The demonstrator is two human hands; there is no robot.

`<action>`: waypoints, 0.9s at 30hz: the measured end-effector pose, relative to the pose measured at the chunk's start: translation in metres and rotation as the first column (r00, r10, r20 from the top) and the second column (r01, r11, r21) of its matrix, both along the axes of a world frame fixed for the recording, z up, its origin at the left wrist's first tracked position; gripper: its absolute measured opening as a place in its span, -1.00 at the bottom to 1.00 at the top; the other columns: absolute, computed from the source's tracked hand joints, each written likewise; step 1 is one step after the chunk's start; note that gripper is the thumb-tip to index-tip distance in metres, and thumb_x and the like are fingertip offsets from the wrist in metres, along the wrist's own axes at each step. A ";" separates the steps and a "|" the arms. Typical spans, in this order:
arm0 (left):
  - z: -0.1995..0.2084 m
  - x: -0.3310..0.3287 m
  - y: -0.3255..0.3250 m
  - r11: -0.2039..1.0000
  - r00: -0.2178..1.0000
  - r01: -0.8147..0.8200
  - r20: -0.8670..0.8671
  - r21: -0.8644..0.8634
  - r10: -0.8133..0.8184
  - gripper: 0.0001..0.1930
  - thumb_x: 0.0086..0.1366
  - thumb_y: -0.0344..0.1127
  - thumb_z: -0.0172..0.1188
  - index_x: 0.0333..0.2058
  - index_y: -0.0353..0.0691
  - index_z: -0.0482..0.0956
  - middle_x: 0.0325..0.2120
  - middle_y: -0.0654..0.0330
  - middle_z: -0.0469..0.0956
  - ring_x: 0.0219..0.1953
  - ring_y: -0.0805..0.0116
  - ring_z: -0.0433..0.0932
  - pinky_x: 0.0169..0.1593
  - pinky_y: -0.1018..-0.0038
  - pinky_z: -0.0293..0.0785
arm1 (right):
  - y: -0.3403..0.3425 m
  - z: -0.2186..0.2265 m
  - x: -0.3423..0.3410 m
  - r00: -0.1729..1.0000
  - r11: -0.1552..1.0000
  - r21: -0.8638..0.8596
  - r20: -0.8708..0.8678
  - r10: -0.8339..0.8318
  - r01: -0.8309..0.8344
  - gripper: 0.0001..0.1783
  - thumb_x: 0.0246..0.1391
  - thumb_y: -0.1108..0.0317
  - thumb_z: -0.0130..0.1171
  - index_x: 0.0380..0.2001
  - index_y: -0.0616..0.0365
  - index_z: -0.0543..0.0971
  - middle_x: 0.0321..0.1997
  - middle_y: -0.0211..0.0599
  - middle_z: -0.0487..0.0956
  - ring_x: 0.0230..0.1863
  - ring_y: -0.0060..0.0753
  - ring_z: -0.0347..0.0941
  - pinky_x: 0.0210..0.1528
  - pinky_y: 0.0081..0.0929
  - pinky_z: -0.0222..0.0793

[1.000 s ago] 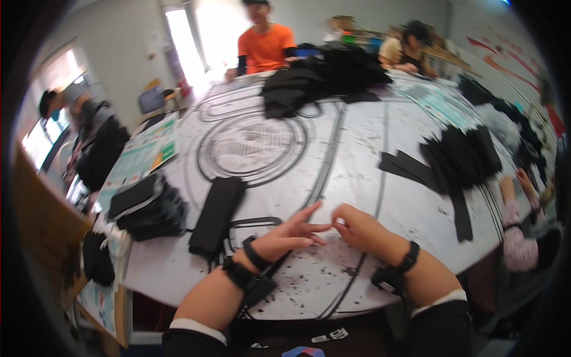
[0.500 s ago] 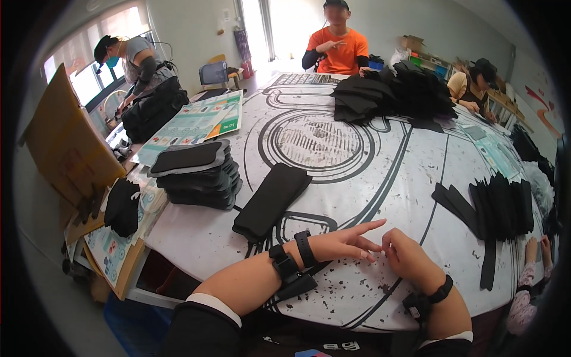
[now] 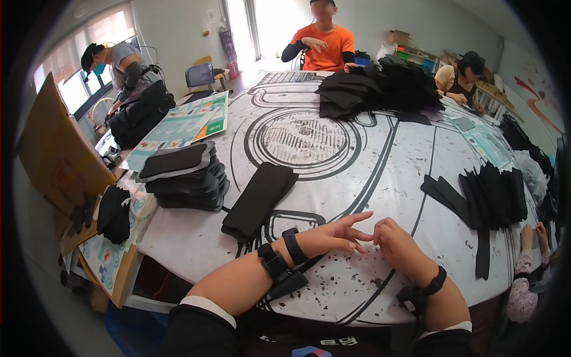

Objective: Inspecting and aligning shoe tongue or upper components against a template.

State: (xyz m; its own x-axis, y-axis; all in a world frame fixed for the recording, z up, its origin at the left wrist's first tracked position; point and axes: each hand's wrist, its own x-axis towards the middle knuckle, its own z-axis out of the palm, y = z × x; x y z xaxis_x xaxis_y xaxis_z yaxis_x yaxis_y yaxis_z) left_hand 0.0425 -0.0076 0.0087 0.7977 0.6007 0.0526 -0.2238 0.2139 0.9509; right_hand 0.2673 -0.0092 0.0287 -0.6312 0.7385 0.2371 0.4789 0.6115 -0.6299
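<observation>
Over the near part of the table, my left hand is stretched to the right with its fingers apart. My right hand meets its fingertips, with fingers curled in as in a pinch; anything between them is too small to make out. Black straps and small black devices sit on both wrists. Just beyond my left hand lies a small stack of black fabric pieces. To the right of my right hand is a row of narrow black strips, with one strip pointing toward me.
A tall stack of dark padded pieces stands at left, near printed sheets. A large black fabric heap covers the far side. A cardboard sheet leans at left. Co-workers are around the table, one in an orange shirt.
The whole view has shifted slightly, so the table's contents sit further left in the picture. My hands keep nearly the same pose. The person in orange has moved a raised hand.
</observation>
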 end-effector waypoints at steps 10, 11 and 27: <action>0.004 0.000 -0.003 0.998 0.998 0.058 -0.032 -0.030 -0.059 -0.19 0.14 -0.36 0.08 0.29 -0.01 -0.20 0.05 0.04 0.33 0.01 0.34 0.38 0.07 0.43 0.22 | 0.003 -0.007 0.006 0.996 0.997 0.047 0.070 0.053 -0.056 -0.85 -0.11 0.63 -0.05 -0.43 0.16 0.33 -0.37 -0.21 0.39 -0.42 -0.05 0.40 -0.42 -0.33 0.33; 0.004 0.000 -0.003 0.998 0.998 0.057 -0.041 -0.026 -0.058 -0.19 0.14 -0.36 0.08 0.29 -0.01 -0.19 0.05 0.03 0.33 0.02 0.34 0.38 0.06 0.43 0.22 | 0.003 -0.006 0.005 0.996 0.997 0.049 0.076 0.056 -0.060 -0.84 -0.12 0.64 -0.04 -0.44 0.16 0.32 -0.37 -0.21 0.38 -0.42 -0.05 0.40 -0.42 -0.33 0.33; 0.002 0.001 0.000 0.999 1.000 0.025 0.018 -0.021 -0.024 -0.20 0.12 -0.37 0.08 0.28 -0.07 -0.17 0.08 0.07 0.31 -0.01 0.33 0.40 0.11 0.37 0.19 | 0.002 -0.005 0.003 0.996 0.996 0.000 -0.015 0.084 -0.084 -0.83 -0.25 0.71 -0.10 -0.54 0.22 0.28 -0.28 -0.12 0.26 -0.41 -0.04 0.30 -0.39 -0.37 0.30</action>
State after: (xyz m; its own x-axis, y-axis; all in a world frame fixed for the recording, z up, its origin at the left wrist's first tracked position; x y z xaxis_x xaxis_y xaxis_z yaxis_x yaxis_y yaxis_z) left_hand 0.0435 -0.0080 0.0110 0.8113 0.5820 0.0544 -0.2351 0.2397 0.9420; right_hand 0.2702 -0.0072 0.0234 -0.6875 0.6830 0.2466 0.4161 0.6489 -0.6370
